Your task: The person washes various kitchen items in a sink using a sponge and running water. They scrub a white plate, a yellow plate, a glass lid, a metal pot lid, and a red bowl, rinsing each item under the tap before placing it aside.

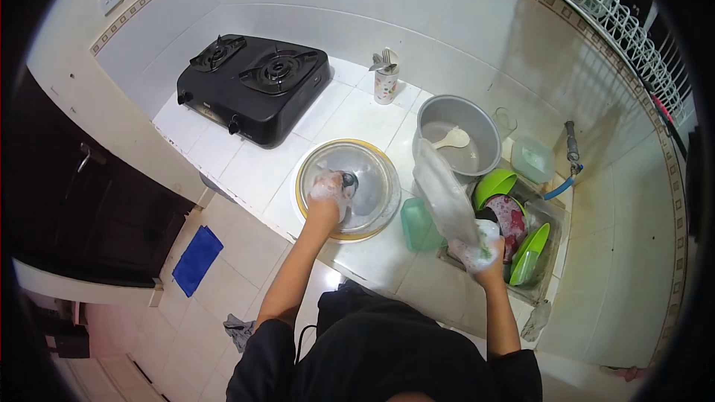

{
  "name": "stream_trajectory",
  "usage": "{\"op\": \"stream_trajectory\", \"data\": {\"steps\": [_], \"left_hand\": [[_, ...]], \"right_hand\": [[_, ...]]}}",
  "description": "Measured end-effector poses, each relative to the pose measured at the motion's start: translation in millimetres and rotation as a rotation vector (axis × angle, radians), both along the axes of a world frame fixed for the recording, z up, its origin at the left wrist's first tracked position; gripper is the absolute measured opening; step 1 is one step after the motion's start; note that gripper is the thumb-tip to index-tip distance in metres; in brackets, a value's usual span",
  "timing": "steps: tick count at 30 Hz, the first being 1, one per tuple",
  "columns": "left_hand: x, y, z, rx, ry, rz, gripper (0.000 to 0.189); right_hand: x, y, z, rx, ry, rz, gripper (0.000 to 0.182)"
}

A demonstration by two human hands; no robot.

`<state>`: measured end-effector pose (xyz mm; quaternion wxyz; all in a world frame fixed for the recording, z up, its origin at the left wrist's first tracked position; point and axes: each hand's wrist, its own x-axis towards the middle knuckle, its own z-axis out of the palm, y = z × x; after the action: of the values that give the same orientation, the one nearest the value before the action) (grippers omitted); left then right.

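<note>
My left hand [328,191], covered in suds, grips a clear lid [371,201] at its dark knob [349,181]. The lid lies over a round plate with a yellow rim [303,209] on the white tiled counter. My right hand [473,252] is also foamy and holds a pale grey, flat, curved piece [441,190], tilted up beside the sink. White foam with green in it, perhaps a sponge [489,234], shows at the same hand. A green translucent container [416,224] sits on the counter between my hands.
A metal sink [550,268] holds green bowls [494,187] and other soapy dishes. Behind it stand a grey pot [483,123] with a rice paddle [455,138], a clear container [532,159] and a tap [572,145]. A gas stove [262,84] and cutlery cup [386,85] are farther back.
</note>
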<state>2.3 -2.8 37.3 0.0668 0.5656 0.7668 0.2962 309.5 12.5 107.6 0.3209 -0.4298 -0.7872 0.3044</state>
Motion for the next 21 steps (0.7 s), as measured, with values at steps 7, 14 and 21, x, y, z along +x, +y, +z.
{"op": "stream_trajectory", "data": {"steps": [7,14,21], "left_hand": [[-23,14,39,0.028,-0.023,-0.024,0.033],[-88,21,80,0.124,-0.147,0.217,0.036],[-87,3,79,0.145,-0.116,0.138,0.035]], "right_hand": [[-15,5,-21,0.493,-0.205,0.267,0.028],[-41,6,-57,0.449,-0.453,0.506,0.029],[-115,2,-99,0.582,-0.482,0.505,0.026]]}}
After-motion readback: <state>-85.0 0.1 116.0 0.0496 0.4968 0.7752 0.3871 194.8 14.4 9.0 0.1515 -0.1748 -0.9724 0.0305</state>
